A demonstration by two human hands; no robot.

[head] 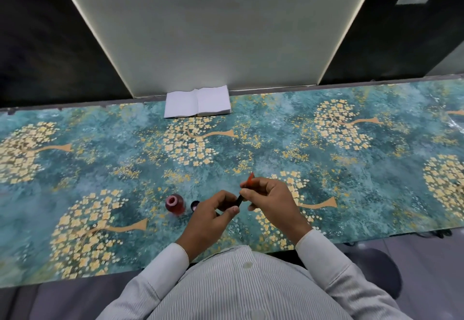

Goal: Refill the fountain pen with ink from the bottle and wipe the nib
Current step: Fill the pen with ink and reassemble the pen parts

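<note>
Both hands hold the fountain pen above the table's near middle. My right hand grips its upper part, where a red-orange tip sticks out past the fingers. My left hand pinches the dark lower end. Just left of my left hand stands the open ink bottle, holding red ink. Its dark cap lies beside it, partly hidden by my fingers. A stack of white tissues lies at the table's far edge.
The table wears a teal cloth with gold tree patterns. A pale wall panel rises behind the tissues, with dark panels on both sides. My torso in a striped shirt sits at the near edge.
</note>
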